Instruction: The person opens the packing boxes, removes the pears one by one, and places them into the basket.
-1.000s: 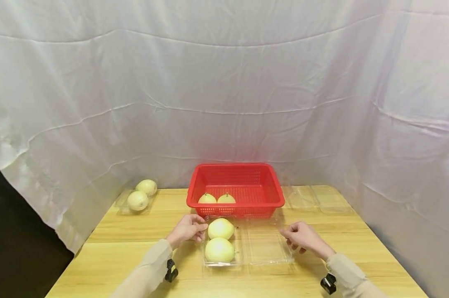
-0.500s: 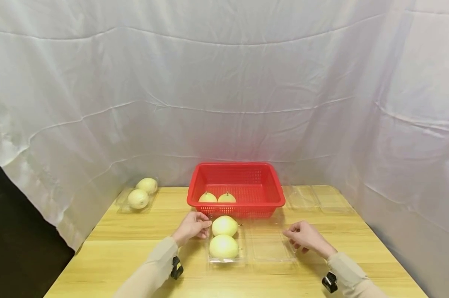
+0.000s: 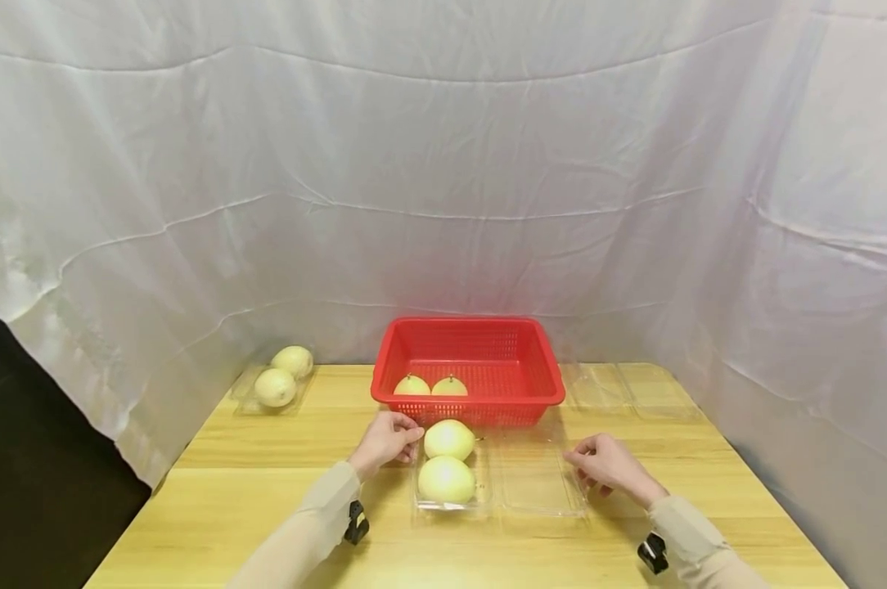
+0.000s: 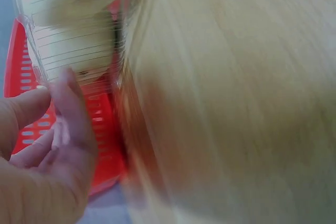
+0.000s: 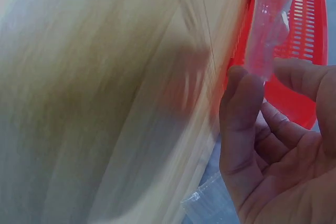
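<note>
An unfolded clear plastic clamshell box (image 3: pixel 454 505) lies near the middle of the table. Two pale yellow pears (image 3: pixel 447 479) sit in its left half, one behind the other. My left hand (image 3: pixel 386 443) pinches the rim of that half between thumb and fingers at its far left side. The box's lid (image 3: pixel 535 478) is folded out flat to the right, with nothing in it. At the lid's right edge, my right hand (image 3: pixel 611 468) pinches the plastic. In the right wrist view, thumb and forefinger meet on the clear lid edge (image 5: pixel 265 35).
Behind the box stands a red perforated basket (image 3: pixel 467 406) holding two pears (image 3: pixel 449 387). Another clear box (image 3: pixel 248 399) with two pears (image 3: pixel 276 388) is at the back left. Clear packaging (image 3: pixel 650 391) lies at the back right. Grey-white curtains (image 3: pixel 443 164) enclose the table (image 3: pixel 215 515).
The box and its pears have shifted slightly right and away, and my left hand has moved with them. My right hand has moved slightly right, still at the lid's edge.
</note>
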